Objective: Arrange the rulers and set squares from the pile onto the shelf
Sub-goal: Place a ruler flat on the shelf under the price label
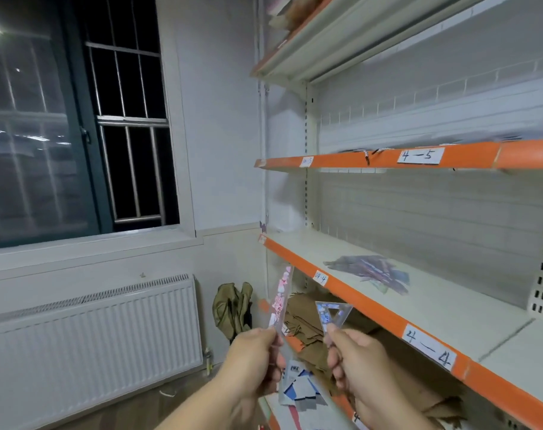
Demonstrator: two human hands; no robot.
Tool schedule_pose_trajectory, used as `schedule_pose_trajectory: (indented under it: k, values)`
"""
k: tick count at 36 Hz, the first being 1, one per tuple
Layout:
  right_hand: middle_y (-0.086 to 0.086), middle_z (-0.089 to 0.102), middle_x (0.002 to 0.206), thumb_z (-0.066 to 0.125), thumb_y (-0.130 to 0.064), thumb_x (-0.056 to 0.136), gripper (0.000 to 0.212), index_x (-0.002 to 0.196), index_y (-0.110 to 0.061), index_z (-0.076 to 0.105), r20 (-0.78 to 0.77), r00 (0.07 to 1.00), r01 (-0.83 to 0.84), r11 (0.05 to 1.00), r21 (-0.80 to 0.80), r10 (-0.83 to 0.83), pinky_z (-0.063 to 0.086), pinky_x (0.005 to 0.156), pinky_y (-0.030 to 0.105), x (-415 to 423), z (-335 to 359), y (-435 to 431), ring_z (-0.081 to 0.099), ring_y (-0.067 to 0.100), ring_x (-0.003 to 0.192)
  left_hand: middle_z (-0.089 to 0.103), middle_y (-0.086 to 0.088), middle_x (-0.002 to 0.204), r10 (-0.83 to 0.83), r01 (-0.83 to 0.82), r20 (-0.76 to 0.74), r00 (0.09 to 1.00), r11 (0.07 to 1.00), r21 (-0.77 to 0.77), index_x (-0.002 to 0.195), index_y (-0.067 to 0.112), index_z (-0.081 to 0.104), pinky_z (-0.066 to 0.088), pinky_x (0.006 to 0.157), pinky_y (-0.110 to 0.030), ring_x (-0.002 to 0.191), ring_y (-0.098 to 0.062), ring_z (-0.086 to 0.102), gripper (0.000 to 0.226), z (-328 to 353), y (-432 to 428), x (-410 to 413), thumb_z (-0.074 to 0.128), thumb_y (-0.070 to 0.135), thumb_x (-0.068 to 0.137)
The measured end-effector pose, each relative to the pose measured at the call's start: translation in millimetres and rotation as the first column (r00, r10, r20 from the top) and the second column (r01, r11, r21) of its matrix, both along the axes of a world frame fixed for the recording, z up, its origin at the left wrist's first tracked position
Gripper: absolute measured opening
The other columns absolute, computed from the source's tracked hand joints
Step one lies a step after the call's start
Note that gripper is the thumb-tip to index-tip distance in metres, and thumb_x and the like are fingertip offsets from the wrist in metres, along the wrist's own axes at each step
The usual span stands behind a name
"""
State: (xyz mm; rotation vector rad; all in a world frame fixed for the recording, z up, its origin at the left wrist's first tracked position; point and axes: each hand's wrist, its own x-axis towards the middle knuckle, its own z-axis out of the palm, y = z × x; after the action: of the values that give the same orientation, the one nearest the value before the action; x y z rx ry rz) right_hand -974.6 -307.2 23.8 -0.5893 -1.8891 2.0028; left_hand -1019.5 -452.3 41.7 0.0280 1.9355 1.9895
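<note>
My left hand pinches the lower end of a clear ruler with pink print, held upright and tilted in front of the shelf. My right hand pinches a corner of a small clear set square with blue print, just right of the ruler. Both are held in the air left of the shelf marked 4-4. A pile of clear rulers and set squares lies on that shelf's white board, further back.
Below the 4-4 shelf lie brown folded paper and blue-white packets. A shelf marked 4-5 hangs above. A white radiator and a barred window are on the left; a green bag sits in the corner.
</note>
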Motion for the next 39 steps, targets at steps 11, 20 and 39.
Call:
schedule_pose_trajectory:
  k: [11,20,39]
  values:
    - [0.001,0.046,0.048,0.057,-0.025,0.094,0.029,0.071,-0.006,0.059,-0.008,0.996,0.094,0.995,-0.043,-0.094,0.028,0.041,0.02,-88,-3,-29,0.034,0.014,0.044,0.05,0.0,0.048,-0.114,0.114,0.004,0.994,0.993,0.015,0.083,0.011,0.054,0.025,0.042,-0.018,0.038,-0.012,0.036,0.024,-10,-19,-106,0.039,0.018,0.1]
    - [0.0,0.047,0.047,0.056,-0.022,0.094,0.028,0.071,-0.008,0.06,-0.01,0.991,0.132,0.99,-0.049,-0.133,0.029,0.042,0.02,-170,-6,0,0.036,0.012,0.043,0.047,0.0,0.05,-0.132,0.131,0.012,0.991,0.991,0.023,0.084,0.011,0.055,0.028,0.042,-0.019,0.038,-0.011,0.037,0.026,-13,13,-189,0.041,0.023,0.101]
    - [-0.001,0.049,0.046,0.057,-0.025,0.094,0.028,0.073,-0.006,0.061,-0.013,0.96,0.278,0.96,-0.038,-0.279,0.03,0.042,0.023,-275,0,110,0.037,0.013,0.041,0.05,0.0,0.045,-0.309,0.309,-0.017,0.951,0.95,0.037,0.076,0.012,0.053,0.029,0.039,-0.016,0.036,-0.011,0.038,0.03,-1,144,-313,0.04,0.021,0.101]
